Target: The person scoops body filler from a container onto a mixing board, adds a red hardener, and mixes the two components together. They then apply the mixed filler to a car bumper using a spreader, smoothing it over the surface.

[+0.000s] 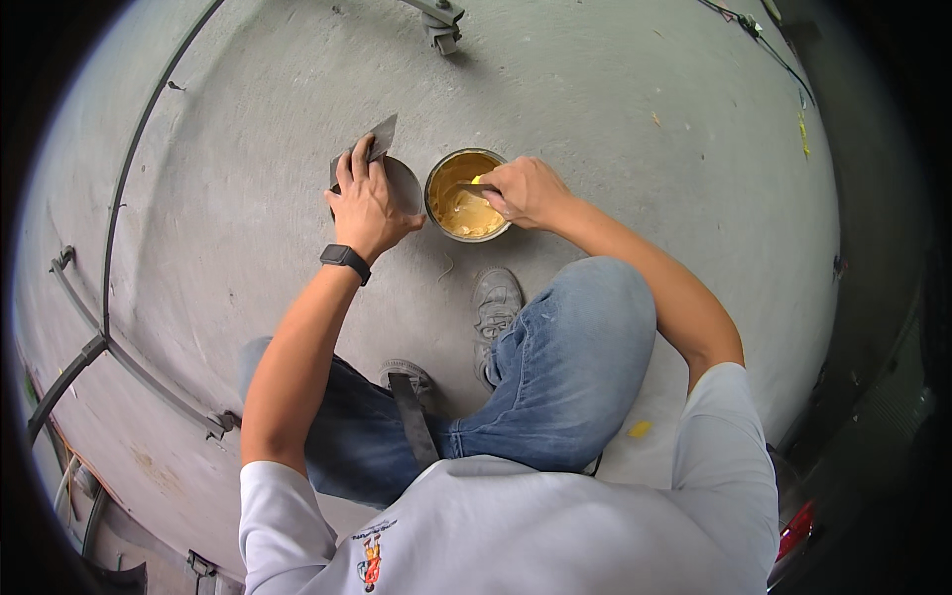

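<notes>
Reaching over a round dark-grey disc, perhaps a lid, the left hand has its fingers against a thin grey metal spreader blade that tilts up past their tips; I cannot tell how firmly it is closed, or on which of the two. Just right of the disc, the open can stands upright on the concrete floor with yellowish paste smeared over its inner wall and bottom. The right hand comes in over the right rim, closed around what looks like a putty knife, its blade inside the can.

The step in hand seems to be stirring or scooping paste. The next move likely calls for keeping the blade loaded and level, and lifting it clear of the rim.

At far left runs a dark tubular frame, well apart from the work; a caster stands beyond the can. Nearer the body are the left shoe, a dangling black strap and the right shoe. The bent right knee, close by the right forearm, probably limits any inward swing of that arm. A yellow patch marks the floor to its right, and a cable lies at upper right.
</notes>
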